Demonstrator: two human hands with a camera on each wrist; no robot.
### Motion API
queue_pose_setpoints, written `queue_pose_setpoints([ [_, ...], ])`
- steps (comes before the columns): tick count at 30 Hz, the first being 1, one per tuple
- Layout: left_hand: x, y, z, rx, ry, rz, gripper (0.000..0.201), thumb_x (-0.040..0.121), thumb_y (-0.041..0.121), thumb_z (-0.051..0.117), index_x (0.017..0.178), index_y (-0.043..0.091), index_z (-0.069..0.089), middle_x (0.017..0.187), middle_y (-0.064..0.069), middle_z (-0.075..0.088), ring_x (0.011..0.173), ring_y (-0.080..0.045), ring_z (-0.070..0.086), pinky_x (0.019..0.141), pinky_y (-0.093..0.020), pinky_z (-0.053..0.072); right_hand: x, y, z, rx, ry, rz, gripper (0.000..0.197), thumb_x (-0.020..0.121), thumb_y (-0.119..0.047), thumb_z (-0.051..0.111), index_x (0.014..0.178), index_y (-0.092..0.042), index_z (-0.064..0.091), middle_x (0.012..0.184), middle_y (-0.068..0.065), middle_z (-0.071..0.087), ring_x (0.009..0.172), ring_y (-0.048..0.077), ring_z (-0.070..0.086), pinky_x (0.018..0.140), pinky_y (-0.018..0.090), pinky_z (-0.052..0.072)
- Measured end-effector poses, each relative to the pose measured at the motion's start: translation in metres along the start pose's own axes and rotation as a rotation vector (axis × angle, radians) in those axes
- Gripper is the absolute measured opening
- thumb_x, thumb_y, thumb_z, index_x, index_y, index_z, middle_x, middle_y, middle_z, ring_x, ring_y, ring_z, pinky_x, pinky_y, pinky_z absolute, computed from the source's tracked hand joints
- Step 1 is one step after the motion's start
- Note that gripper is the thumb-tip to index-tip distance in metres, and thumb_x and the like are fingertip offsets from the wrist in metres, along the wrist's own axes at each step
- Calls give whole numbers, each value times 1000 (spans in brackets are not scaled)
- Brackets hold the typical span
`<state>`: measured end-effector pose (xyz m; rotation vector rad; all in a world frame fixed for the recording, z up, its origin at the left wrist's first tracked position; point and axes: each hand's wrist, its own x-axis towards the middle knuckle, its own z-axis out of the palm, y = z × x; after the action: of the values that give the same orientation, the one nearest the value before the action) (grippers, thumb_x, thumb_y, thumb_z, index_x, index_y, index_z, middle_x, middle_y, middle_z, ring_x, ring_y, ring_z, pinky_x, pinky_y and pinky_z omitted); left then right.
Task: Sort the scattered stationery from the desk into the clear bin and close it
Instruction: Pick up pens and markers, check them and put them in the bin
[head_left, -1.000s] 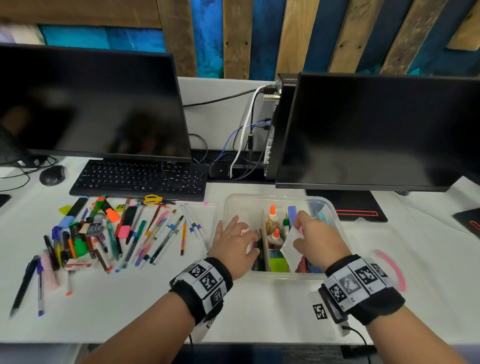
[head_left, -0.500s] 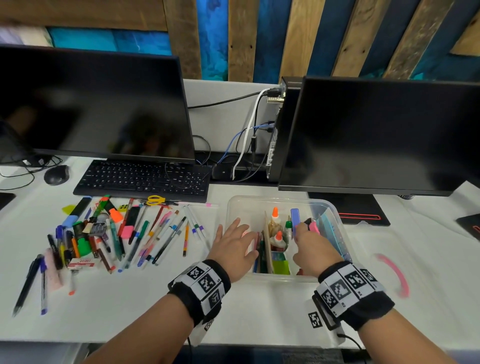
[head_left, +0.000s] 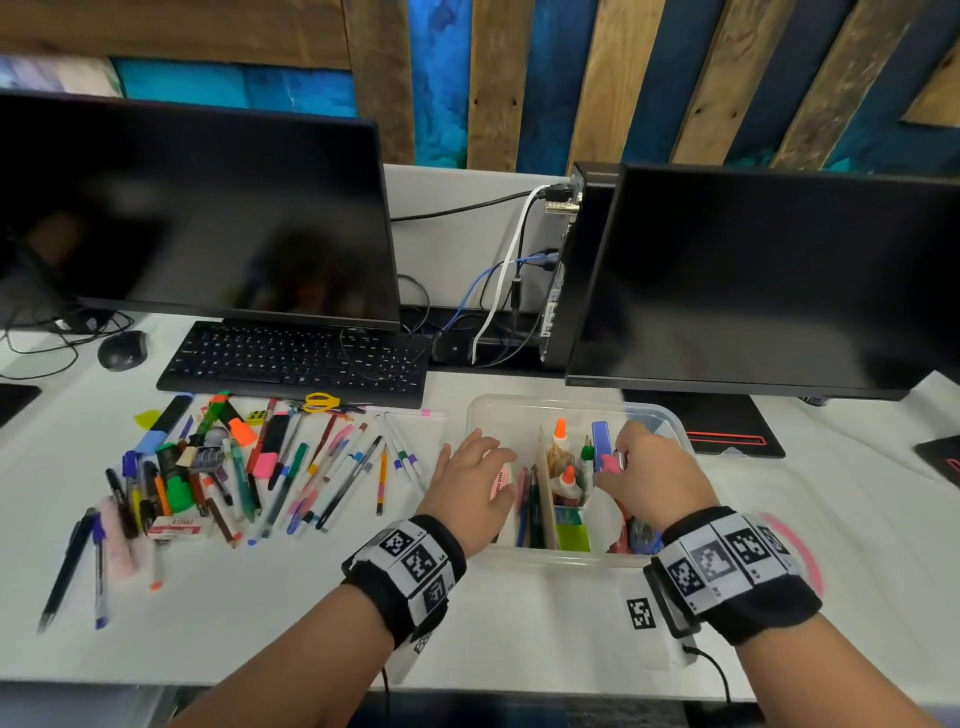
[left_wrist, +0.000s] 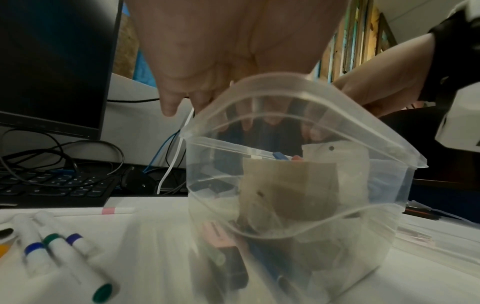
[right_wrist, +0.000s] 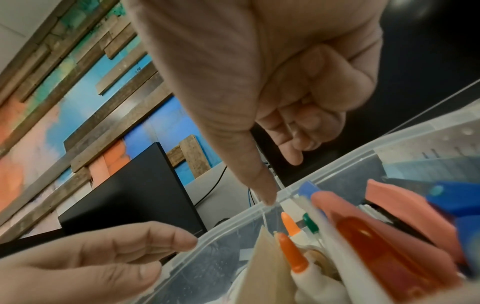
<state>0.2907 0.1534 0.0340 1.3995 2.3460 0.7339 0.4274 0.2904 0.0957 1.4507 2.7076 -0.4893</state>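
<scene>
The clear bin (head_left: 519, 402) stands open on the white desk between my hands. My left hand (head_left: 478, 457) lies flat over its left rim, fingers straight and reaching into the left compartment; through the bin's wall (left_wrist: 298, 205) the fingers show behind the plastic. My right hand (head_left: 639, 457) hovers over the right compartment, fingers loosely curled and holding nothing (right_wrist: 293, 131). Just below it a pink item (head_left: 610, 462) stands beside a blue one (head_left: 600, 439). Orange-capped glue bottles (head_left: 560, 431) and a cardboard divider (head_left: 546, 499) are inside. A heap of pens and markers (head_left: 249, 467) lies left of the bin.
A black keyboard (head_left: 296, 358) and mouse (head_left: 122, 349) sit behind the heap, with yellow scissors (head_left: 321, 401) at its far edge. Two dark monitors (head_left: 197, 218) (head_left: 769, 280) stand behind. A black pad with a red line (head_left: 727, 436) lies right of the bin.
My right hand carried a pink item over the right compartment and has let go of it; it now stands in the bin. My left hand has stayed on the left rim.
</scene>
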Motion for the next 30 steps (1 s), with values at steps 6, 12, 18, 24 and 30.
queue_pose_setpoints([
  [6,-9,-20,-18,-93,131,-24,35,94,27,50,129,22,52,140,3,38,134,-15,31,116,-31,21,-9,-31,0,38,48,-68,24,91,-33,52,108,-16,51,97,4,60,84,21,57,75,31,50],
  [12,-22,-62,-39,-94,185,-131,32,93,27,51,125,22,55,139,3,40,131,-16,34,112,-31,27,-13,-88,20,95,29,-197,23,91,-31,51,108,-16,54,103,5,59,81,20,48,69,27,39],
  [18,-31,-121,-62,47,142,-230,34,90,29,54,124,23,56,140,0,41,134,-20,34,112,-31,27,-16,-149,43,122,-30,-266,24,90,-31,52,109,-16,55,102,5,62,96,24,59,70,27,38],
  [24,-43,-180,-77,122,-89,-375,41,90,34,52,129,20,52,135,-3,46,129,-22,39,108,-34,34,-8,-190,90,37,-198,-241,32,90,-22,50,119,-7,51,116,14,59,107,30,56,82,30,43],
  [30,-49,-209,-79,149,-167,-370,31,91,28,51,118,15,57,122,-6,50,117,-25,48,102,-32,38,10,-204,142,-67,-277,-85,44,90,-24,50,130,-7,43,127,13,48,117,29,47,96,34,43],
])
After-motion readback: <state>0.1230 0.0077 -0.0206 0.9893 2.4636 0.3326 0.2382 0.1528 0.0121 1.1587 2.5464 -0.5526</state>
